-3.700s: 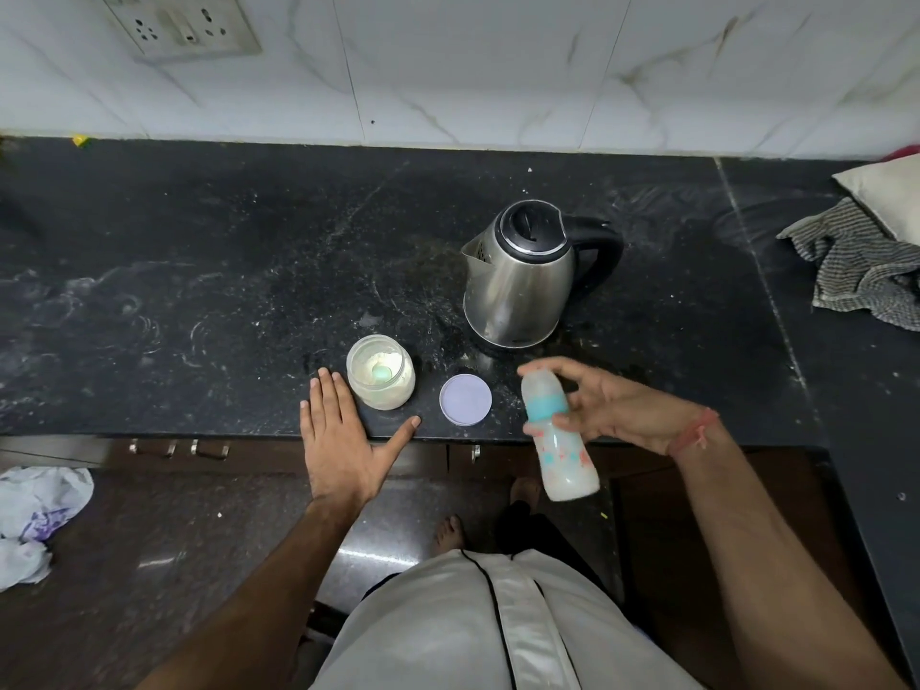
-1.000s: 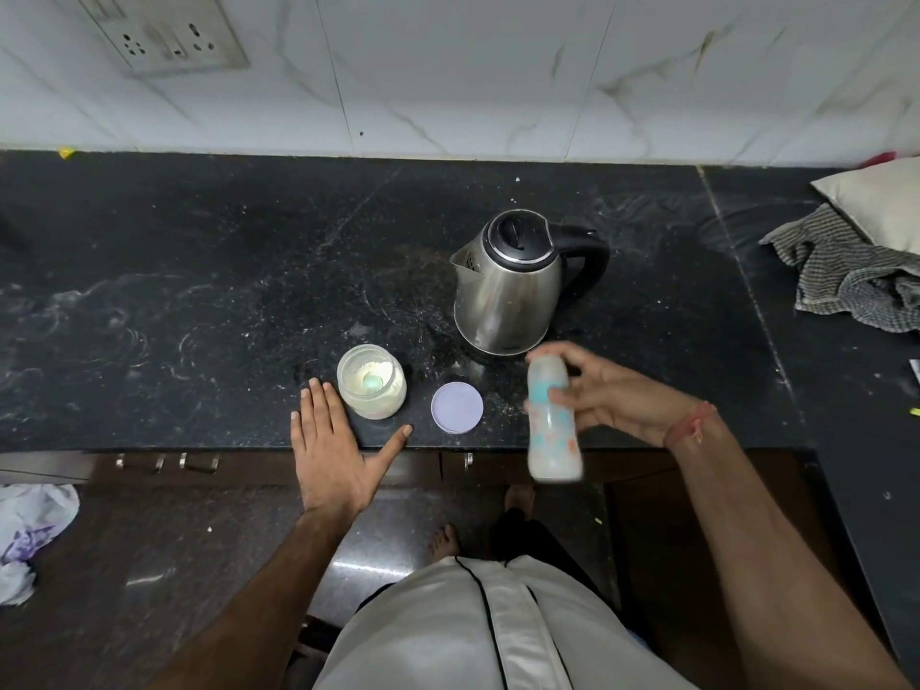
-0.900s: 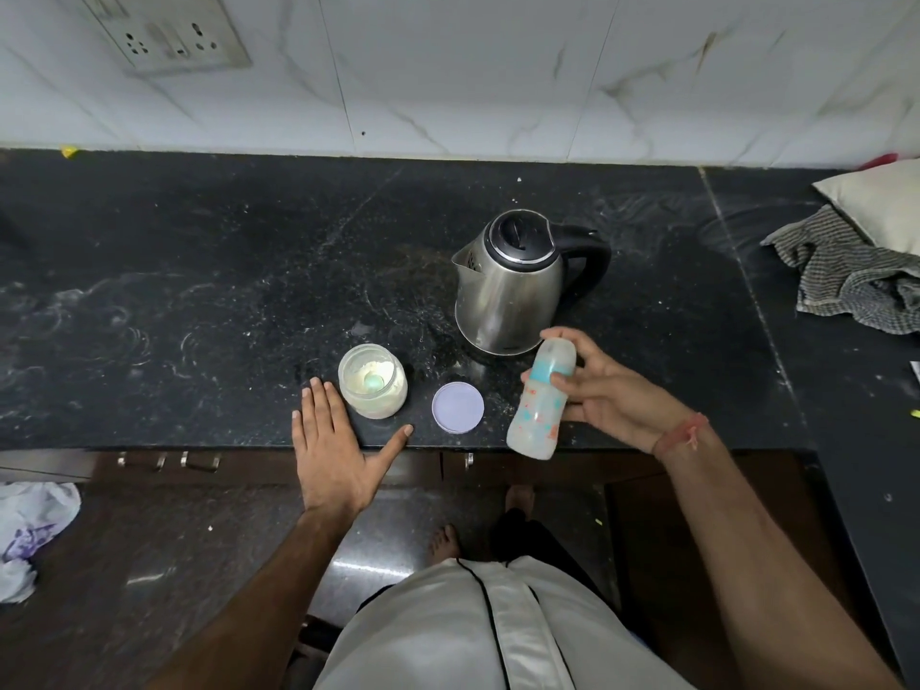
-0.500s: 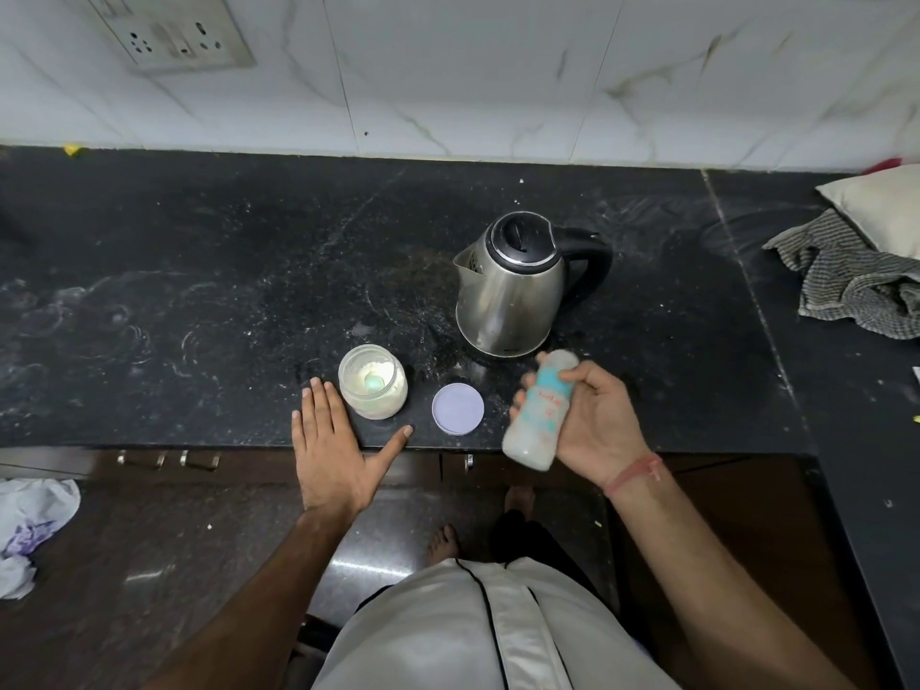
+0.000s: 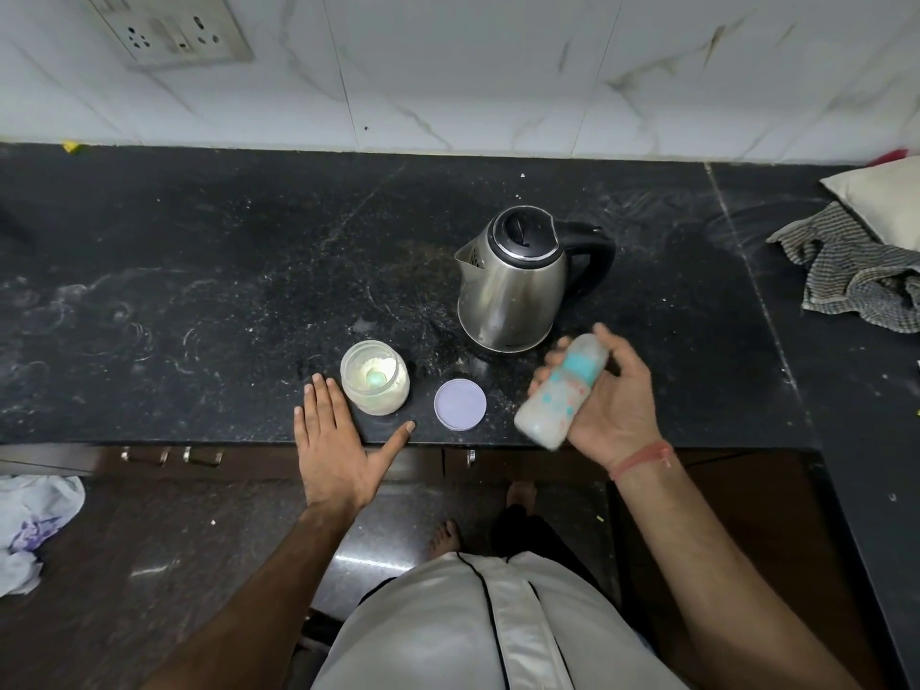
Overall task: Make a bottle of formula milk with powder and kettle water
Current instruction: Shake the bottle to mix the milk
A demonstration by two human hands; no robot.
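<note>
My right hand [image 5: 610, 405] grips a baby bottle [image 5: 557, 393] with a teal collar and cloudy white liquid inside. The bottle is tilted, cap end up and away, blurred by motion, above the front edge of the black counter [image 5: 199, 301]. My left hand [image 5: 338, 440] rests flat on that edge, fingers spread, just left of an open jar of white powder [image 5: 374, 383] with a teal scoop inside. The jar's lilac lid [image 5: 459, 404] lies flat between jar and bottle. A steel kettle [image 5: 513, 281] with a black lid and handle stands behind the bottle.
A striped grey cloth [image 5: 856, 271] and a pale cushion [image 5: 881, 201] lie at the counter's far right. A wall socket plate [image 5: 174, 32] sits on the tiled wall at upper left. Crumpled white cloth [image 5: 30, 530] lies on the floor at left.
The bottle has swung back and forth in my right hand, its tilt changing between frames. My left hand, the jar, lid and kettle have stayed put.
</note>
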